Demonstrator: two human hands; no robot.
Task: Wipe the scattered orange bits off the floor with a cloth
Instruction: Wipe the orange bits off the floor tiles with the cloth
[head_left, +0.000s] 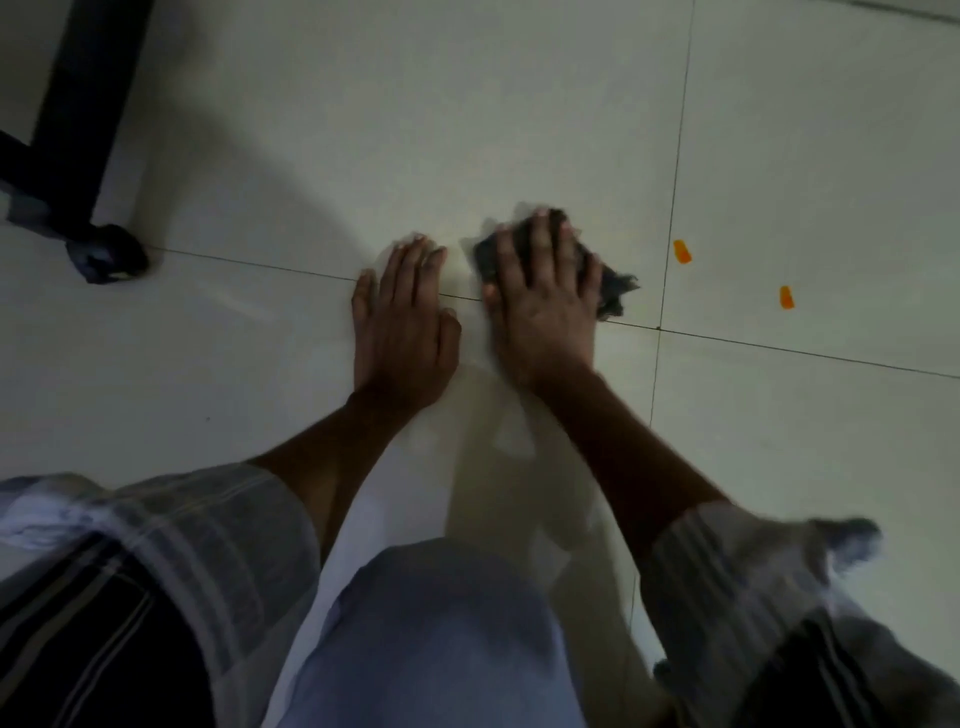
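Observation:
My right hand (543, 291) presses flat on a dark, frayed cloth (615, 288) on the pale tiled floor (363, 130); the cloth sticks out past the fingers on the right and at the fingertips. Two orange bits lie to the right of the cloth: one (682, 252) just past a tile joint, another (787, 298) further right. My left hand (402, 322) rests flat on the floor beside the right hand, fingers spread, holding nothing. The right hand is motion-blurred.
A black furniture frame with a leg and foot (106, 254) stands at the upper left. My knee in light blue cloth (431, 634) fills the bottom centre, between striped sleeves. Dark tile joints cross near the hands.

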